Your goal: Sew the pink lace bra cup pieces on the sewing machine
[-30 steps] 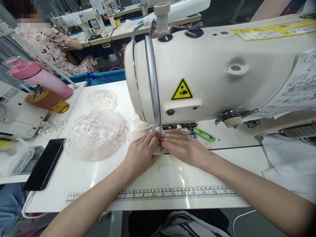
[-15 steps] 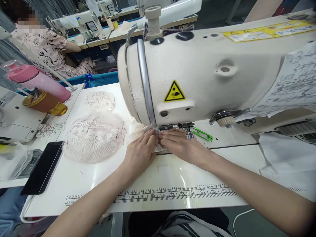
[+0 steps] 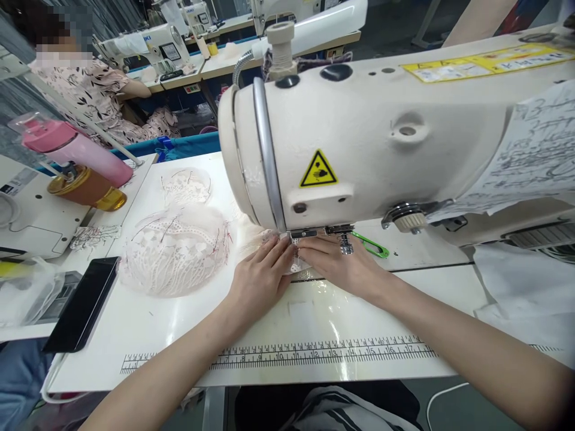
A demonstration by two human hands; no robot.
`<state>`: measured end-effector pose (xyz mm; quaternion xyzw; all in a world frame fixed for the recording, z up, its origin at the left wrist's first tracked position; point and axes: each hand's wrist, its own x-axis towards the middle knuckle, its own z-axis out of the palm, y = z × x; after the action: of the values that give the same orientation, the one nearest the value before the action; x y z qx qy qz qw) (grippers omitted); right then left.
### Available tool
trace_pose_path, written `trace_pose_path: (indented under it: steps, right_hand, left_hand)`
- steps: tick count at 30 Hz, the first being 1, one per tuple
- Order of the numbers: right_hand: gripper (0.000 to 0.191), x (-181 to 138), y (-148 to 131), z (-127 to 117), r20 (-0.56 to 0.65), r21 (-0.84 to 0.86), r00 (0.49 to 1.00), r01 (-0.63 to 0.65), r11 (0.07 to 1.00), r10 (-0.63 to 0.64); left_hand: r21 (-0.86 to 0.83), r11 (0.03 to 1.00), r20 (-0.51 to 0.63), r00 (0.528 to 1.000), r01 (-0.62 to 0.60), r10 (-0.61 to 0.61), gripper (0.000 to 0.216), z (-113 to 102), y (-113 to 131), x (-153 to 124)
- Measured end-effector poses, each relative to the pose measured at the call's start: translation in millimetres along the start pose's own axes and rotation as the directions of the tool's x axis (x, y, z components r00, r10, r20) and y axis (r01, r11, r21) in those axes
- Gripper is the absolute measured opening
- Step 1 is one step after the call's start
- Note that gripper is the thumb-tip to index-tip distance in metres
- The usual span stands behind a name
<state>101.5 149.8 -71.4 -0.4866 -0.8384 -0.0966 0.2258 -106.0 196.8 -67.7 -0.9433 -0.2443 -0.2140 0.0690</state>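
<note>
A small piece of white lace fabric lies under the needle area of the sewing machine, mostly covered by my hands. My left hand is on its left side, fingers close together and bent down onto the lace near the presser foot. From the other side my right hand grips the lace, its fingertips partly hidden beneath the machine head. Left of my hands rest a larger padded lace cup with loose dark red threads and a smaller lace piece behind it.
Green thread snips lie just beyond my right hand. A black phone, a pink bottle and an amber cup are at the left. A printed ruler runs along the table's front edge. Another person sits farther back.
The view has shifted slightly. My right hand has moved a little to the right, widening the gap between my hands so more lace shows. Both hands stay at the needle area.
</note>
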Motion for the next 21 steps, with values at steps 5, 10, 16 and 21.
trace_pose_path:
  steps: [5,10,16,21]
  right_hand:
    - [0.024,-0.7,-1.5,-2.1,0.017,-0.052,0.998,-0.061,0.997,0.062]
    - [0.027,-0.9,4.0,2.0,0.084,0.033,0.99,-0.113,0.993,0.11]
    - [0.027,2.8,5.1,-3.0,-0.001,0.054,0.995,-0.098,0.994,0.099]
    - [0.024,4.5,5.0,-1.6,-0.022,0.043,0.993,-0.116,0.992,0.117]
  left_hand:
    - [0.006,1.0,0.003,1.0,-0.003,0.003,0.036,0.5,-0.2,0.0]
    - [0.006,1.0,0.016,1.0,-0.001,0.001,0.035,1.7,-0.7,1.6]
    - [-0.024,0.999,0.054,0.998,0.026,-0.025,0.036,1.8,-1.5,4.2]
    - [-0.051,0.997,0.109,0.993,0.059,-0.053,0.038,2.5,-2.9,6.1]
